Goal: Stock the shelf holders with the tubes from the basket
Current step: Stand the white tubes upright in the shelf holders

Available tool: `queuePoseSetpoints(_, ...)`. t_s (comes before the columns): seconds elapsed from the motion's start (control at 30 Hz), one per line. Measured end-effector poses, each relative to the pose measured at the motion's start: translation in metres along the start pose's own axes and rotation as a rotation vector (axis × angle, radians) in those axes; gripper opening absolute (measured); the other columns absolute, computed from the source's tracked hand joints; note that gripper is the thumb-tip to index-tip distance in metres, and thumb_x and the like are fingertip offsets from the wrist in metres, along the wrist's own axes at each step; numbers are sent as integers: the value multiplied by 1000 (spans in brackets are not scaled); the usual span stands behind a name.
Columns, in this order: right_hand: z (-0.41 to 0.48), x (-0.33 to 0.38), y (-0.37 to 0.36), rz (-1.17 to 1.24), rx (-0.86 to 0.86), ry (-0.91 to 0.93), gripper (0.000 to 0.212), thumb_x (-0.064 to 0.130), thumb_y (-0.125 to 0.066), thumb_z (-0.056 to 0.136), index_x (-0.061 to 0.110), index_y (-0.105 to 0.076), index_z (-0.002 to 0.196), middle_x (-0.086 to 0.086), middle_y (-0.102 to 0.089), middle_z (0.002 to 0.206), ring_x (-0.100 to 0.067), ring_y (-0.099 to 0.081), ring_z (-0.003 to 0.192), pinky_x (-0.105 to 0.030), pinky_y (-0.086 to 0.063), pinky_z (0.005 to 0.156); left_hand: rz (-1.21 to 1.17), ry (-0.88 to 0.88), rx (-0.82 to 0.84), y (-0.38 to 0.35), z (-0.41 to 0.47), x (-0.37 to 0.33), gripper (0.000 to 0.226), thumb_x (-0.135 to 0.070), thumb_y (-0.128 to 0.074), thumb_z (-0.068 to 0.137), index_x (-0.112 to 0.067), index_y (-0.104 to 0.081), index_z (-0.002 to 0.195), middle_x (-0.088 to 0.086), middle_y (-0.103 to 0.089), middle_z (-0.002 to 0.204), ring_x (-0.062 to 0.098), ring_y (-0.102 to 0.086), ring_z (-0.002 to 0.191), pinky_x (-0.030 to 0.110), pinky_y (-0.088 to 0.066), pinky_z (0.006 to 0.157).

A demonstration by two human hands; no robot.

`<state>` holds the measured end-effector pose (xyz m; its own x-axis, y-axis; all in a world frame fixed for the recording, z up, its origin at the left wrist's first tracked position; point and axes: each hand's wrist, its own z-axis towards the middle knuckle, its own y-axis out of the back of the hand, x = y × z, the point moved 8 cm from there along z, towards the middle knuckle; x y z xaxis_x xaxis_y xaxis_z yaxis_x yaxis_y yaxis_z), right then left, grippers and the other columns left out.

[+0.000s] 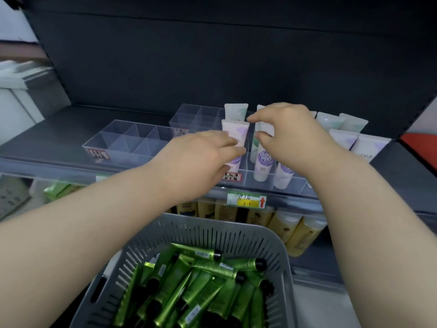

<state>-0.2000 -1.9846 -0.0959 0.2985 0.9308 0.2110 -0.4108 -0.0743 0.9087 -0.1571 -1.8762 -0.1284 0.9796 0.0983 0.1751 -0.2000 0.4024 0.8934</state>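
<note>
A grey slotted basket (279, 252) at the bottom centre holds several green tubes (208, 287) with black caps. On the shelf, a clear divided holder (293, 185) contains upright white tubes with purple and green prints. My left hand (198, 159) grips a white and purple tube (236, 131) standing in the holder's left compartment. My right hand (283, 131) pinches the top of a white tube (264, 129) beside it. More white tubes (343, 136) stand to the right.
An empty clear divided holder (125, 143) sits on the shelf to the left, and another (196, 117) behind it. A yellow and green price tag (247, 200) is on the shelf edge. Amber bottles (295, 230) line the shelf below.
</note>
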Motion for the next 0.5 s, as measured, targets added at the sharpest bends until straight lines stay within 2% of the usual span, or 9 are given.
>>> queuePoseSetpoints(0.1,-13,13,-12,-37,77,7,37,14,-53,91,23,-58,127,-1,-54,132,-20,-50,120,-32,-42,100,-6,31,7,-2,-35,-3,42,-17,-72,76,-15,-64,117,6,-66,115,27,-63,107,42,-55,78)
queuePoseSetpoints(0.23,-46,24,-49,-35,256,32,40,12,-52,91,22,-56,129,-3,-54,133,-22,-52,118,-36,-42,102,-52,160,89,-29,-97,1,46,-21,-74,74,-19,-63,119,2,-65,119,23,-62,110,41,-52,86)
queuePoseSetpoints(0.37,-87,16,-101,-72,458,3,40,16,-55,89,22,-55,129,-2,-53,133,-20,-49,121,-34,-39,103,-184,338,174,-76,-157,4,50,-19,-81,67,-19,-66,114,0,-68,113,21,-65,104,39,-55,81)
queuePoseSetpoints(0.43,-110,10,-128,-57,567,-63,42,19,-56,89,23,-53,131,-2,-52,135,-20,-47,124,-32,-38,105,-284,462,252,-102,-188,4,48,-18,-76,72,-21,-64,119,-1,-66,117,20,-63,109,35,-52,86)
queuePoseSetpoints(0.5,-135,5,-154,-39,655,-148,44,22,-57,89,23,-51,133,-3,-50,137,-20,-46,126,-31,-37,107,-350,547,382,-129,-210,0,47,-21,-63,85,-23,-54,131,-2,-56,131,18,-52,122,29,-44,97)
